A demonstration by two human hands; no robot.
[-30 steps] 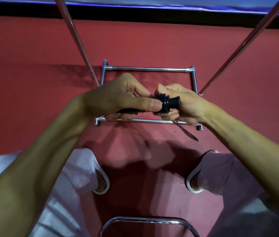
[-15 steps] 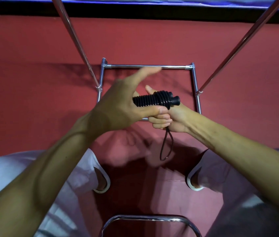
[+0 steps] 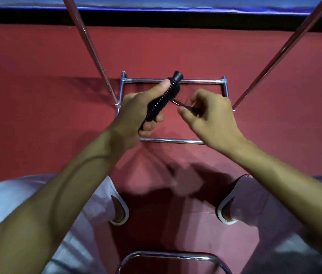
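Your left hand [image 3: 136, 115] grips the ribbed black handle [image 3: 163, 99] tilted upward, while your right hand [image 3: 211, 115] pinches its thin cord [image 3: 177, 103].

Red floor [image 3: 37, 95] under a chrome tube frame [image 3: 195, 81], with a dark band [image 3: 156, 16] along the far edge.

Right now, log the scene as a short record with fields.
held thing: black ribbed rubber grip, tilted, knob end away from the person
left hand: wrapped round the grip, thumb along it
right hand: pinches the thin dark cord coming from the grip
below: chrome tube frame on red floor
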